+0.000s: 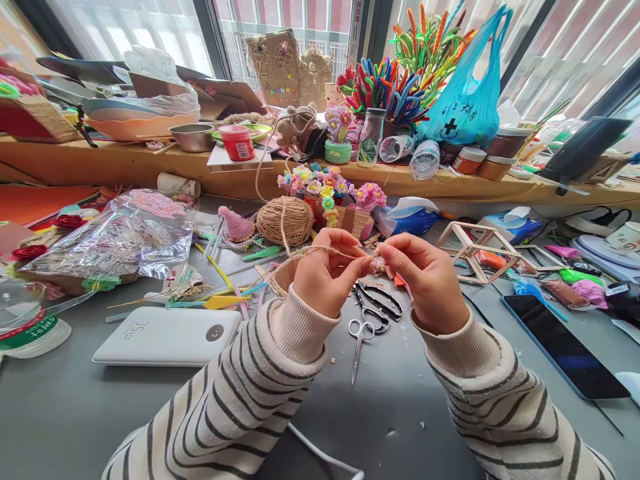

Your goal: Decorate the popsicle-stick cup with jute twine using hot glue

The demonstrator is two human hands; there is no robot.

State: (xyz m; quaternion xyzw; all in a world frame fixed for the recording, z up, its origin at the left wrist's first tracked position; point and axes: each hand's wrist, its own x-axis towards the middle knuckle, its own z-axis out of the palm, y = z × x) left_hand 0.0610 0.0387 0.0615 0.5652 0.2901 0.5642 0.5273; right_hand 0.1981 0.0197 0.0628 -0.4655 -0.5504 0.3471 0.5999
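My left hand (327, 273) pinches a strand of jute twine (336, 251) above the middle of the desk. The twine leads back toward a brown twine ball (285, 220) behind that hand. Fingertip to fingertip with it, my right hand (425, 280) is closed on a small pinkish piece (379, 265), mostly hidden by the fingers. A band of twine-edged brown material (283, 277) shows left of my left wrist. Below the hands lie small silver scissors (361, 333) and larger black-handled scissors (383, 303).
A white power bank (167, 337) lies at left, a dark phone (565, 347) at right. Behind stand a wooden stick frame (477, 250), a pink crocheted cone (235, 225) and yarn flowers (320, 180). A blue plastic bag (465, 100) sits on the crowded ledge (150, 163).
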